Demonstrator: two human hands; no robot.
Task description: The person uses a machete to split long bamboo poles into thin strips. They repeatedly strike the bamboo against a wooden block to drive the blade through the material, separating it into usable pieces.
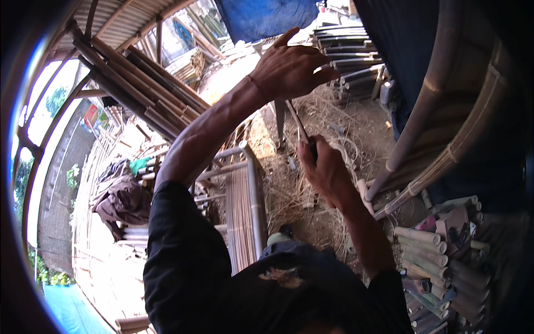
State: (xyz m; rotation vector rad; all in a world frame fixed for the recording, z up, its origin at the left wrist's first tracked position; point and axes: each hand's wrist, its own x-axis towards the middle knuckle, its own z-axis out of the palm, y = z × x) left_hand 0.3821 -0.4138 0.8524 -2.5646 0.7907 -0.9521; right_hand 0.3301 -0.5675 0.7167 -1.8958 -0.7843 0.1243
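An open-sided workshop under a corrugated roof (119,19) is spreading around the person, its dirt floor (328,133) covered with dry shavings.

At the centre, a thin bamboo strip (296,119) is running between the two hands, slanting from the upper hand down to the lower one. The left hand (289,69) is sitting over the strip's upper end with its fingers (325,75) curled together and the thumb sticking up; whether they are pinching the strip cannot be told. The right hand (325,170) is closing in a fist around a dark handle (312,147) just below the strip's lower end.

Under the hands, a bamboo frame (247,206) with slats is lying on the ground. Long bamboo poles (139,83) are leaning at upper left, cut bamboo sections (428,250) are piling up at lower right, and a blue tarp (267,16) is hanging above.
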